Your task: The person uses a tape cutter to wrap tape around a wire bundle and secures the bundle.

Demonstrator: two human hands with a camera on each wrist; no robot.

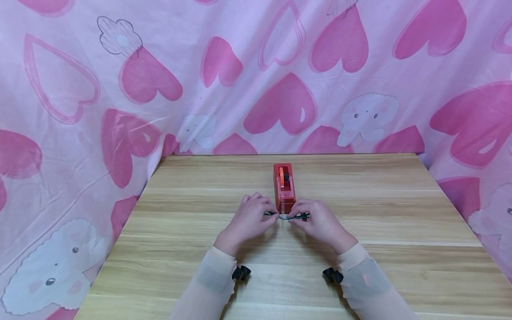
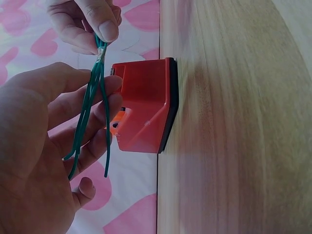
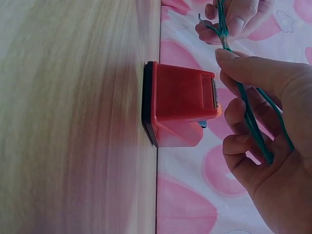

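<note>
Between both hands stretches a bundle of thin green wires, with a band of clear tape round its middle. My left hand pinches the bundle on one side of the tape. On the other side, my right hand holds it between thumb and index finger, close to the taped part. Loose wire ends run down across the right palm, and those on the left side hang past the left fingers. Just beyond the hands stands a red tape dispenser, its serrated cutter facing them and an orange roll inside.
The wooden table reaches back to a pink curtain printed with hearts and white cartoon animals. The same cloth hangs along both sides. Small black devices sit at the wrists on the light sleeves.
</note>
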